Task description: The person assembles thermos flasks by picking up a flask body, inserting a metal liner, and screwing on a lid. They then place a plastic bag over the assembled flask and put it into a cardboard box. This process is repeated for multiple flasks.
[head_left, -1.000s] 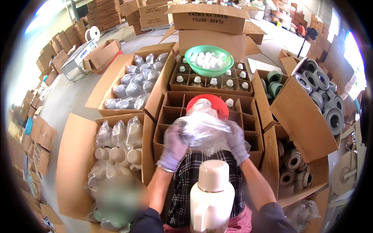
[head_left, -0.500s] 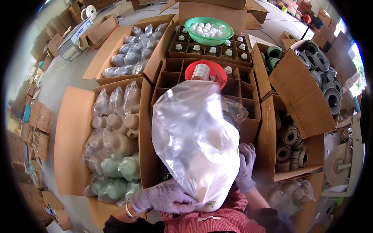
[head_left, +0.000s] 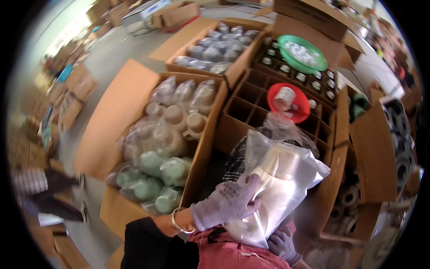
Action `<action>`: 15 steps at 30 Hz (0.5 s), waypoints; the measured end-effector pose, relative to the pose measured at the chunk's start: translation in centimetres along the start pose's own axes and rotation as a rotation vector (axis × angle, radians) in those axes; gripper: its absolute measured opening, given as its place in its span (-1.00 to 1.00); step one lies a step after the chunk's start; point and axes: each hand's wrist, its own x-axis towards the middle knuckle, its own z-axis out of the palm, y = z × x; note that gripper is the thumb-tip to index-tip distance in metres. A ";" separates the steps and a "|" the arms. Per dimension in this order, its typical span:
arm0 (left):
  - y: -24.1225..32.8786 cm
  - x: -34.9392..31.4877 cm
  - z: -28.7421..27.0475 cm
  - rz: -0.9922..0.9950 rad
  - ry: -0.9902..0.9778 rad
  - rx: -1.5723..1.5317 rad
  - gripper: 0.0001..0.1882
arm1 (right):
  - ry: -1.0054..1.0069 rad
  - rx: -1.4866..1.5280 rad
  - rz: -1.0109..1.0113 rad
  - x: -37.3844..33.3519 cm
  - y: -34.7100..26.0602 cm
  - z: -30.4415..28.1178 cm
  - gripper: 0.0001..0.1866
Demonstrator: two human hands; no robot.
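Note:
Before me a clear plastic bag (head_left: 309, 172) wraps a pale cream container, whose exact kind I cannot make out through the film. My left hand (head_left: 226, 201), in a grey-purple glove, grips the bag's left side with the thumb raised. At its lower right end, my gloved right hand (head_left: 282, 244) has its fingers curled against the bag. Left of my hands, an open carton (head_left: 204, 154) holds bagged cream containers (head_left: 172, 139) and bagged pale green ones (head_left: 152, 163).
Ahead stands a divided carton (head_left: 244, 96) with a red bowl (head_left: 302, 112) holding a white-and-brown roll. Behind it, a green basin (head_left: 309, 68) of white caps rests over capped bottles. Cartons of grey rings (head_left: 403, 172) flank the right. A person (head_left: 49, 188) is at the far left.
The view has turned left. My left hand has moved from the bag's lower end up onto its side, and the bag now lies lower, tilted right. A person has come into view at left.

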 end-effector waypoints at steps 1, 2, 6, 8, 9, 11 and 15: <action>-2.2 -0.1 -0.1 -0.097 -0.089 -0.135 -0.65 | -0.004 0.021 0.011 -0.2 -0.1 0.3 -0.74; -4.5 -0.6 -0.2 0.004 -0.005 -0.156 -0.54 | -0.036 0.041 0.015 0.6 -0.3 -0.7 -0.77; -15.1 -7.5 1.2 -0.063 0.043 -0.525 -0.62 | 0.222 0.351 0.092 4.1 -1.0 -0.4 -0.82; -20.7 -12.3 3.4 0.030 0.094 -0.105 -0.69 | 0.247 0.567 0.094 8.4 -0.1 -1.1 -0.82; -21.1 -13.2 4.0 0.011 0.235 -0.137 -0.73 | 0.283 0.617 0.075 11.8 0.2 -1.4 -0.83; -21.7 -14.8 4.2 -0.108 0.499 -0.388 -0.80 | 0.297 0.629 0.040 20.0 1.2 -1.6 -0.80; -26.6 -13.1 3.9 -0.370 0.824 -1.209 -0.88 | 0.372 0.274 -0.115 34.1 6.7 4.8 -0.83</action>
